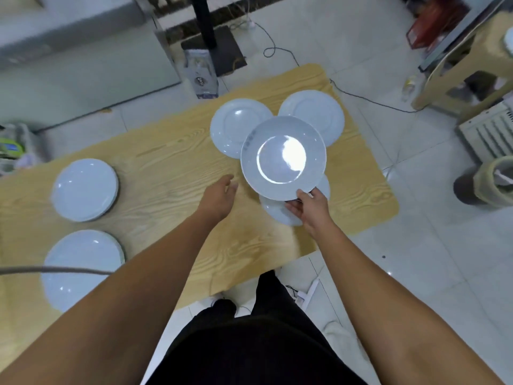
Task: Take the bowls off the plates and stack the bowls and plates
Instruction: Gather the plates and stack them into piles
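**Head view: one plate lifted, more waiting to be stacked**

Head camera shows our right hand [308,207] grasping a raised plate [283,157] by its near rim, above the right part of the wooden table [172,162]. Our left hand [219,197] hovers released, holding nothing. Under the raised plate lies another plate [280,213] near the right front edge, and two single plates [236,125] [313,111] lie toward the far right corner. Two stacks [84,188] [80,269] sit at the left side; whether they are bowls or plates, we cannot tell. We judge the plate-gathering step is in hand. Next, the held plate should go down level onto another plate, centered.
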